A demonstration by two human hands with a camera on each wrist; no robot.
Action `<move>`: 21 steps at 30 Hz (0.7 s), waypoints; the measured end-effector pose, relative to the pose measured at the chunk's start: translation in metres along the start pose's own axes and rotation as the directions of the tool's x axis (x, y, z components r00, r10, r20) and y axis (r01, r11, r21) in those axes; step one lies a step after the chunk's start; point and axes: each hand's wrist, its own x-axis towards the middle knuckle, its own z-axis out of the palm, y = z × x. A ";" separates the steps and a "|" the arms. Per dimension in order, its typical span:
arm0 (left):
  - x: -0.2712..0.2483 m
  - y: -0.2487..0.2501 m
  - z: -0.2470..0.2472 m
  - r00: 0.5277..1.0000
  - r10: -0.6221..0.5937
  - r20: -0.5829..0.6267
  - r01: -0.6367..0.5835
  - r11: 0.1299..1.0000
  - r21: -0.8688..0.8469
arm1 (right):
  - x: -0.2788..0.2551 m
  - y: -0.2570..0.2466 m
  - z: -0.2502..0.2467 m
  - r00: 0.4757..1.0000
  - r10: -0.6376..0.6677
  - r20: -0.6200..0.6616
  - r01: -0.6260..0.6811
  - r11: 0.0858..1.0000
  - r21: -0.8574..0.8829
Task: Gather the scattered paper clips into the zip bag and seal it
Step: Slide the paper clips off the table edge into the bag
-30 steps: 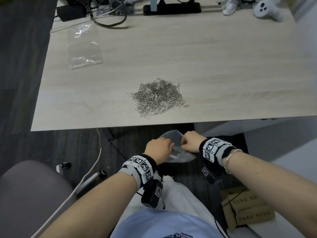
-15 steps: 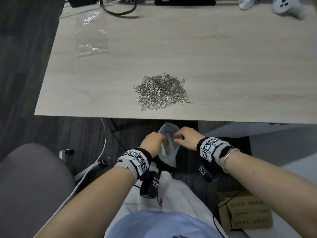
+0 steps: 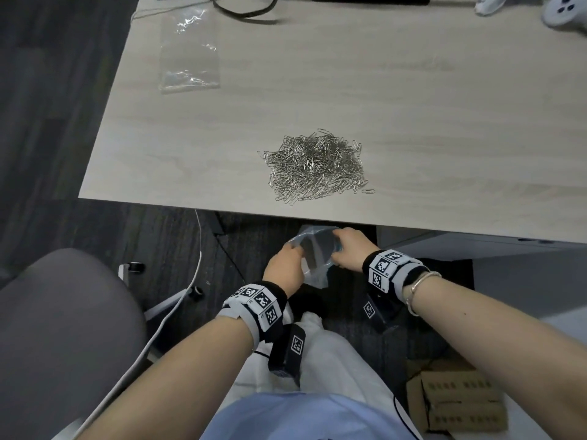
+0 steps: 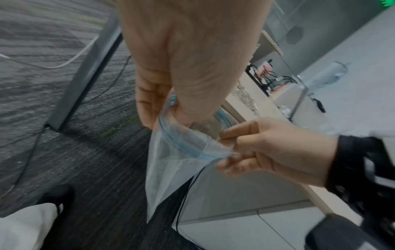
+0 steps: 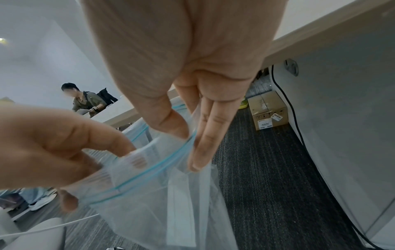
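Note:
A heap of silver paper clips (image 3: 316, 166) lies on the wooden table (image 3: 444, 138) near its front edge. Below that edge, over my lap, both hands hold a clear zip bag (image 3: 314, 254) with a blue zip strip (image 4: 181, 143). My left hand (image 3: 284, 268) pinches one side of the mouth, thumb inside (image 4: 166, 108). My right hand (image 3: 347, 249) pinches the opposite side (image 5: 188, 135). The mouth is pulled open and the bag (image 5: 149, 194) hangs down; I see nothing in it.
A second clear bag (image 3: 190, 55) lies at the table's far left. Cables (image 3: 244, 9) and white controllers (image 3: 562, 11) sit along the back edge. A grey chair (image 3: 63, 328) stands left, a cardboard box (image 3: 457, 398) on the floor right.
The bag's mouth has been pulled wider apart between my hands. The view has shifted so the table sits lower and closer in frame.

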 end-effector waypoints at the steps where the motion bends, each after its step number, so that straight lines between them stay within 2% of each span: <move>1: 0.001 -0.004 -0.003 0.999 -0.028 -0.036 0.026 0.998 -0.049 | 0.002 0.000 0.000 1.000 -0.001 0.005 0.001 1.000 0.009; 4: 0.007 -0.012 -0.012 0.993 -0.070 -0.099 0.051 0.982 -0.183 | 0.005 -0.002 0.004 1.000 -0.025 -0.014 0.025 1.000 0.006; 8: 0.014 -0.011 -0.016 0.997 0.003 -0.072 -0.010 0.996 -0.090 | 0.005 -0.012 0.018 0.992 -0.123 -0.033 0.124 0.992 0.026; 13: 0.016 -0.003 -0.008 0.999 0.002 -0.044 0.000 0.999 0.047 | 0.013 -0.017 0.017 0.997 -0.047 -0.058 0.048 0.999 0.020; 17: 0.011 -0.007 0.001 0.999 0.042 0.025 -0.043 0.999 0.024 | 0.017 -0.020 0.016 0.998 -0.015 -0.064 0.016 1.000 0.008; 21: 0.013 -0.016 0.003 0.999 -0.051 0.012 0.051 0.998 0.030 | 0.013 -0.011 0.016 0.997 -0.005 -0.076 0.011 0.998 0.066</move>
